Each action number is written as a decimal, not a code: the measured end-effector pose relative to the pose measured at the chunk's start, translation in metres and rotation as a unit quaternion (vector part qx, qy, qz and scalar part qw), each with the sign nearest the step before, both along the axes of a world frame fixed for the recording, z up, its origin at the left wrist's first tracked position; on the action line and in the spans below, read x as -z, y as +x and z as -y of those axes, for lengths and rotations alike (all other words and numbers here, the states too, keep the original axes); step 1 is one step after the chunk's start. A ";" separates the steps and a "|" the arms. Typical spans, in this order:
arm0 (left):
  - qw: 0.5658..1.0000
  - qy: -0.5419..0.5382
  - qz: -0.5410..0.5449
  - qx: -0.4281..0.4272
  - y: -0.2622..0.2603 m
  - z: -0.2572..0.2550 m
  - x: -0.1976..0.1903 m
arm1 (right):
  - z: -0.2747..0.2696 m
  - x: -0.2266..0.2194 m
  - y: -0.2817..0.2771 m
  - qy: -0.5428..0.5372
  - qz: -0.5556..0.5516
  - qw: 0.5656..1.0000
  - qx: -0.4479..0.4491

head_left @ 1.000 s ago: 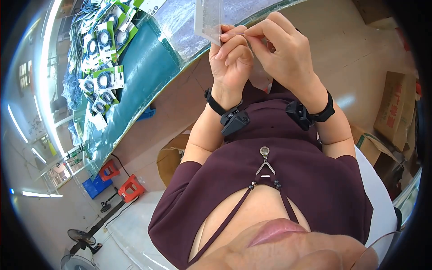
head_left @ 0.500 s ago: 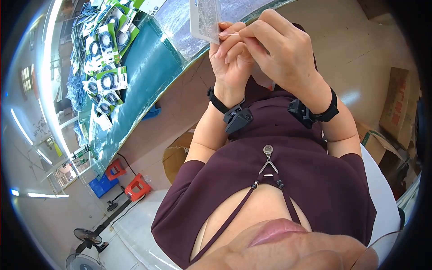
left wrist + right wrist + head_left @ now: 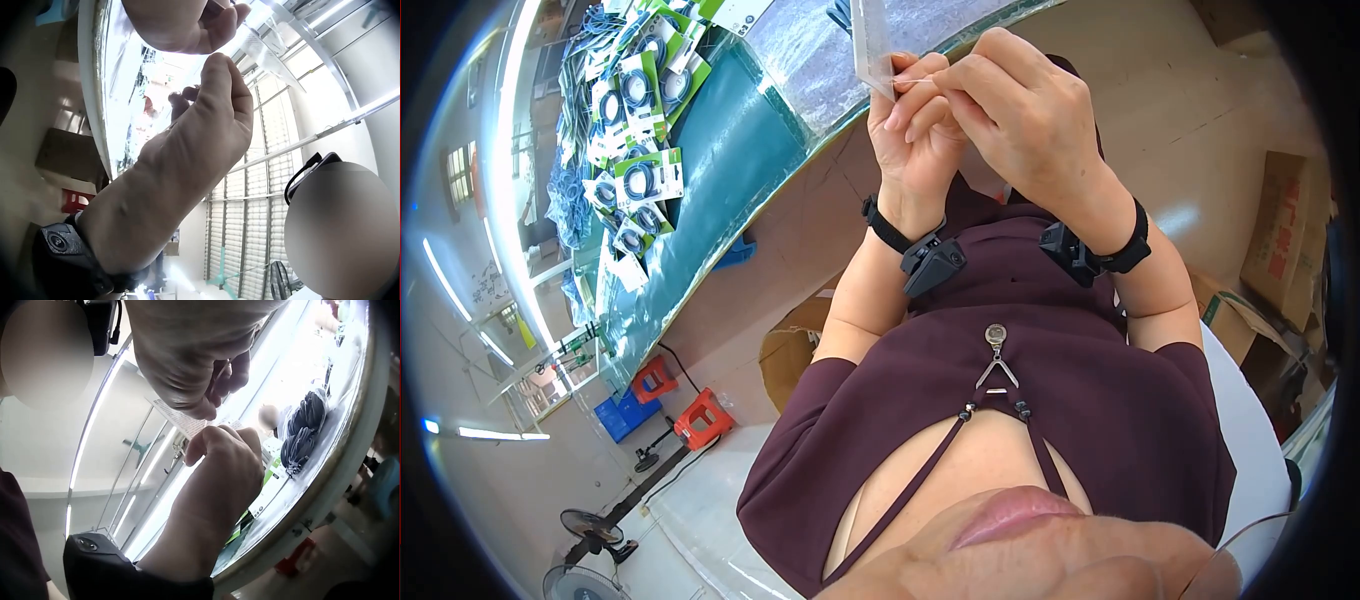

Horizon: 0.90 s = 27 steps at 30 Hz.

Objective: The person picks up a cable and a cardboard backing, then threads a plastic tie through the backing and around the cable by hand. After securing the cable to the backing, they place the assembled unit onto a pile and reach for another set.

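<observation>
My left hand [image 3: 918, 150] pinches the lower corner of a thin white card [image 3: 874, 50], which stands upright and nearly edge-on in the head view. Lines of small print show on the card [image 3: 265, 56] [image 3: 178, 419] side seen from the wrists. Dark blue loops [image 3: 839, 14] appear beside its upper edge. Close by on the right, my right hand [image 3: 1035, 115] pinches a thin pale strand [image 3: 917, 80] between thumb and forefinger. The strand stretches across to the left fingertips at the card's corner; its ends are hidden in the fingers.
A green-covered table [image 3: 730, 130] curves along the left, with a heap of carded blue cable coils [image 3: 638, 90] on it. Bundled dark cables [image 3: 303, 428] lie on its top. Cardboard boxes [image 3: 1280, 240] stand at right. Red stools [image 3: 704, 419] and a blue box [image 3: 622, 412] sit lower left.
The card has swung to show its printed face, then turned back nearly edge-on. My right hand has come closer to the left, so less of the strand shows between them.
</observation>
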<state>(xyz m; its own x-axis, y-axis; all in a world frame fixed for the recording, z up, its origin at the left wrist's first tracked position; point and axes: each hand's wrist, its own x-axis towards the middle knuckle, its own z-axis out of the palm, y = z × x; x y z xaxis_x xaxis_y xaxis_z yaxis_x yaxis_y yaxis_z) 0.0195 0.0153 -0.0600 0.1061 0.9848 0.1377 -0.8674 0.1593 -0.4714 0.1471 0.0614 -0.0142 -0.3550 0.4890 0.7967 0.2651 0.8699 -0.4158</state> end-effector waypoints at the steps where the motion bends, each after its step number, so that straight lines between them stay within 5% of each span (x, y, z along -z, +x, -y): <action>1: 1.000 0.000 -0.003 0.000 0.000 0.000 0.000 | 0.000 0.001 0.000 -0.003 0.004 1.000 -0.001; 12: 0.981 -0.041 -0.184 -0.054 0.002 0.001 0.002 | -0.003 0.002 -0.001 -0.104 0.003 0.993 -0.063; 15: 0.943 -0.125 -0.305 -0.053 0.001 -0.001 0.004 | -0.008 0.011 0.007 -0.153 0.009 0.983 -0.103; 19: 0.915 -0.094 -0.386 -0.070 0.011 -0.002 0.003 | -0.017 0.031 0.013 -0.174 0.000 0.985 -0.019; 22: 0.892 -0.099 -0.436 -0.073 0.005 0.000 0.004 | -0.023 0.046 0.014 -0.342 -0.098 0.926 -0.127; 27: 0.836 -0.105 -0.528 -0.107 0.006 -0.003 0.004 | -0.027 0.054 0.019 -0.329 -0.069 0.936 -0.102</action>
